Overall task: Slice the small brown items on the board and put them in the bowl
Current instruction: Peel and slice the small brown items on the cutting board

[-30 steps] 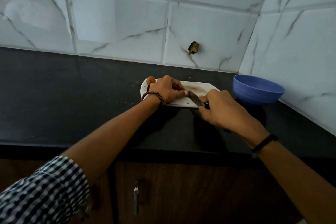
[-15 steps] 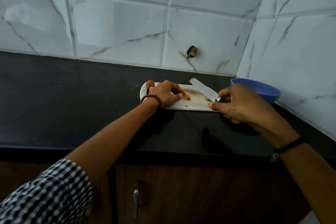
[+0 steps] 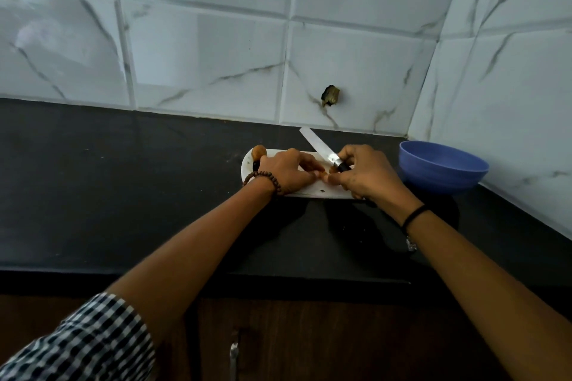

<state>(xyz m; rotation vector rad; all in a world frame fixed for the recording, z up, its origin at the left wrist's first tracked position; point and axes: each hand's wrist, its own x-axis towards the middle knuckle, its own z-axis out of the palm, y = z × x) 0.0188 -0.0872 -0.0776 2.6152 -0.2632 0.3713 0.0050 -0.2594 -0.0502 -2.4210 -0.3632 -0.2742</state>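
Note:
A white cutting board [image 3: 312,192] lies on the black counter. One whole small brown item [image 3: 259,151] sits at the board's far left corner. My left hand [image 3: 286,172] rests on the board, its fingertips pinching brown pieces [image 3: 324,177] near the middle. My right hand [image 3: 365,172] grips the black handle of a knife [image 3: 315,144], whose blade points up and away to the left, off the board. The fingertips of both hands meet at the brown pieces. A blue bowl [image 3: 442,168] stands to the right of the board; its inside is hidden from here.
The black counter [image 3: 123,182] stretches wide to the left, with its front edge near me. White marble tiles form the back wall and the right wall, meeting in a corner behind the bowl. A small dark hole [image 3: 330,95] marks the back wall. Brown cabinet doors lie below.
The knife cut down on the board a second ago, then lifted away to the right. Now my right hand has come back to the middle, blade raised, its fingertips meeting my left hand's at the pieces.

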